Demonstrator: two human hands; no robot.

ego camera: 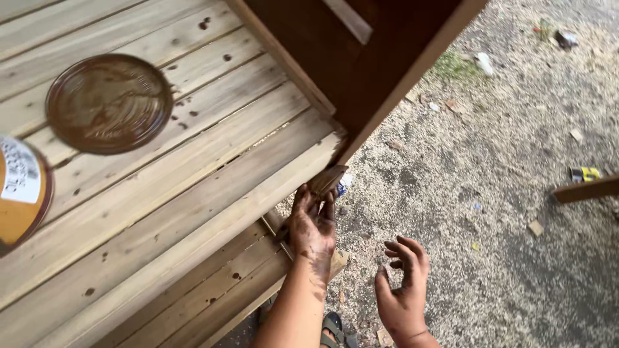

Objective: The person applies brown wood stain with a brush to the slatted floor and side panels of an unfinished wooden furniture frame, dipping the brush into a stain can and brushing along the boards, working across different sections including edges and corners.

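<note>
My left hand (313, 227), smeared with dark brown stain, is shut on a small paint brush (327, 181). The brush tip touches the corner where a dark brown stained wooden panel (380, 58) meets the edge of a pale slatted wooden surface (193, 167). My right hand (403, 287) hovers to the right above the ground. Its fingers are curled and apart, stained, and hold nothing.
A round tin lid (108, 103) coated in brown stain lies on the slats at upper left. An orange tin with a white label (19, 193) stands at the left edge. Gravelly ground (503, 212) with wood scraps and litter spreads to the right. A sandal (335, 325) shows below.
</note>
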